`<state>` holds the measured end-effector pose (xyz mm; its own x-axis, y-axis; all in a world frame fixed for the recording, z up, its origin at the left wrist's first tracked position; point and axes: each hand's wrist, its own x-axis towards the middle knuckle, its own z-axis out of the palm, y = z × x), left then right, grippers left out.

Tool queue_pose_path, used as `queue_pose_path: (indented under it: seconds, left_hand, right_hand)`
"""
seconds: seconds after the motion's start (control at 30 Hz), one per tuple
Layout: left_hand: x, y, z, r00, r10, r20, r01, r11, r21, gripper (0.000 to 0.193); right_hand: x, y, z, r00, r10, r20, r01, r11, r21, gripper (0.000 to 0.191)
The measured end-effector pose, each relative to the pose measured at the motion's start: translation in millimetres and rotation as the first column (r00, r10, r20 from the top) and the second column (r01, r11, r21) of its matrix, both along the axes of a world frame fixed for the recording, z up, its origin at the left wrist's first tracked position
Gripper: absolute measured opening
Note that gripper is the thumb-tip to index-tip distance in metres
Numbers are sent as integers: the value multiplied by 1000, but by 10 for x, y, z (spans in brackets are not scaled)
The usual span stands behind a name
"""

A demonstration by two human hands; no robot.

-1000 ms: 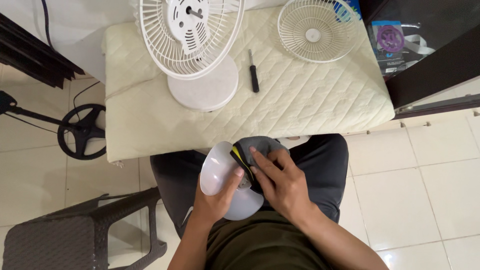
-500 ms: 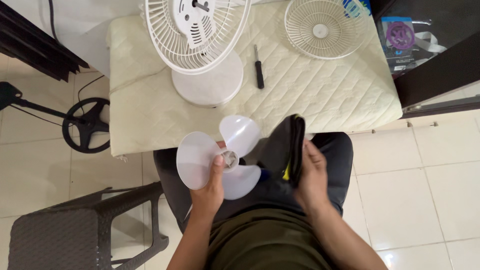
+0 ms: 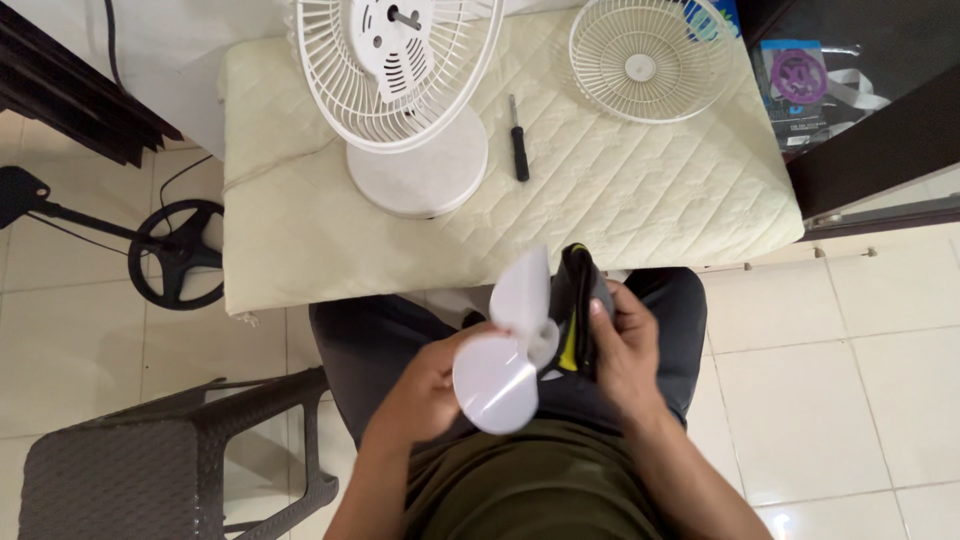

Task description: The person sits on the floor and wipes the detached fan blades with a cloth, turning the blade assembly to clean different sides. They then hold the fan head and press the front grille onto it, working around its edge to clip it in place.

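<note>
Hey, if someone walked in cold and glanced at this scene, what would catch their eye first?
Probably the translucent white fan blade at the centre, gripped by the left hand over the person's lap, with the right hand pressing a dark cloth against it. Next, the stripped white fan standing on the cream quilted table, with its detached front grille at the far right and a black screwdriver between them.

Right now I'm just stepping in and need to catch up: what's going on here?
A seated person holds a translucent fan blade in the left hand and presses a dark cloth to it with the right hand. On the quilted table stand the bladeless fan, a screwdriver and the removed front grille.
</note>
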<state>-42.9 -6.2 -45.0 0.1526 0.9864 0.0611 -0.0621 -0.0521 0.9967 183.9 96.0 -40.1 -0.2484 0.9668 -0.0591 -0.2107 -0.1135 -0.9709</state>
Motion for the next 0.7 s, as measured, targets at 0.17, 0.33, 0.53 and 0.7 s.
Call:
queue_pose_path:
  seconds: [0.17,0.33,0.53,0.7]
  left_hand:
    - [-119,32,-122,736,-16,677,140,982,-130,59]
    - [-64,68,114,941,67,331,10,974,-224,56]
    - [243,119,379,929,369,19,-362,920,-150,28]
    - [277,129,475,851,521,66,-509,849,-138,27]
  right_hand:
    - [160,84,259,906,34,423,-151,957,246,22]
    - [39,96,620,831,-47,554,-300,800,519,28]
    - [-186,-68,572,761,-455,463,-111,611,784,39]
    - [-289,-214,375,738,-547,394,-143,445,884,46]
